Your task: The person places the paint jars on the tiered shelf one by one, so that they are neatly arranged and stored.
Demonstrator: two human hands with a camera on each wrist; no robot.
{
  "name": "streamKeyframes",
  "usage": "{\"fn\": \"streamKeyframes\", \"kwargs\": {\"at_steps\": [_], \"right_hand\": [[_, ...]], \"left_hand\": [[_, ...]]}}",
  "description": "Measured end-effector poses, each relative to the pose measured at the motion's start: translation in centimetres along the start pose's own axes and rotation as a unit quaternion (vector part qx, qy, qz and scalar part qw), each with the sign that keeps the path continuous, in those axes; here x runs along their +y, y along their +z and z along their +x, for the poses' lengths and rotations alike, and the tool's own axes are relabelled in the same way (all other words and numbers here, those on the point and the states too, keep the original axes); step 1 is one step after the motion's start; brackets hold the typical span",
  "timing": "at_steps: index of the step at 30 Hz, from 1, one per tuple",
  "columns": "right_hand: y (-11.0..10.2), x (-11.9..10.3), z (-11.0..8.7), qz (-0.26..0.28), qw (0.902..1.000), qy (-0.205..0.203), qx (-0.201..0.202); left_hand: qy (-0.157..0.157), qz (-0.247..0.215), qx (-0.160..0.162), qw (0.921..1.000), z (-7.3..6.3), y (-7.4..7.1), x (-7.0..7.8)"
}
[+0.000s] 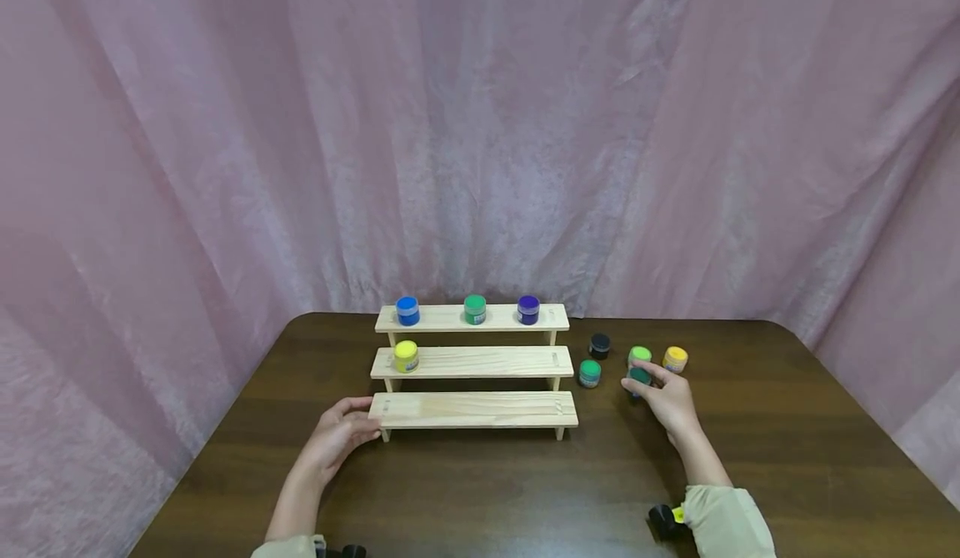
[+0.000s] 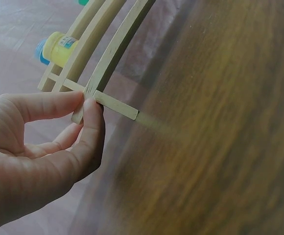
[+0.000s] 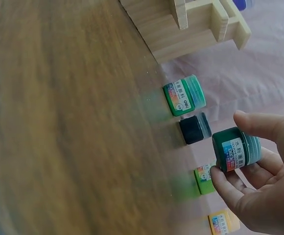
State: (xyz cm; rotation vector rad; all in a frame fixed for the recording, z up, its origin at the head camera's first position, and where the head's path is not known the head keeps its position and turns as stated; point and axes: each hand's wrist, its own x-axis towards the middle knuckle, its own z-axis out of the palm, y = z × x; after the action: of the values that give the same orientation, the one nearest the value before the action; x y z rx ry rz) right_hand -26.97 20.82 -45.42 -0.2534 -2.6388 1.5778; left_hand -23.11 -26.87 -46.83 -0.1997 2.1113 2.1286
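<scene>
My left hand [image 1: 337,439] pinches the left end of the lowest shelf of a three-step wooden rack [image 1: 474,409]; thumb and finger meet on the board end in the left wrist view. At the right, my right hand [image 1: 670,399] grips a dark green paint jar [image 3: 232,149] between thumb and fingers, close over the table. Around it stand a black jar [image 1: 600,345], a green jar [image 1: 589,373], a light green jar [image 1: 640,355] and an orange-yellow jar [image 1: 676,359]. A yellow jar [image 1: 406,356] sits at the left of the middle shelf.
On the top shelf stand a blue jar [image 1: 407,310], a green jar [image 1: 475,309] and a purple jar [image 1: 528,309]. The dark wooden table [image 1: 480,500] has its far edge against a pink curtain [image 1: 480,141].
</scene>
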Motion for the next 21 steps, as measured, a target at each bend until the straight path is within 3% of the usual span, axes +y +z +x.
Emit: {"fn": "streamKeyframes", "kwargs": {"at_steps": [21], "right_hand": [[0.2, -1.4, -0.6, 0.040, 0.9989, -0.012, -0.021]], "left_hand": [[0.002, 0.001, 0.006, 1.0000, 0.1, 0.0, -0.3]]}}
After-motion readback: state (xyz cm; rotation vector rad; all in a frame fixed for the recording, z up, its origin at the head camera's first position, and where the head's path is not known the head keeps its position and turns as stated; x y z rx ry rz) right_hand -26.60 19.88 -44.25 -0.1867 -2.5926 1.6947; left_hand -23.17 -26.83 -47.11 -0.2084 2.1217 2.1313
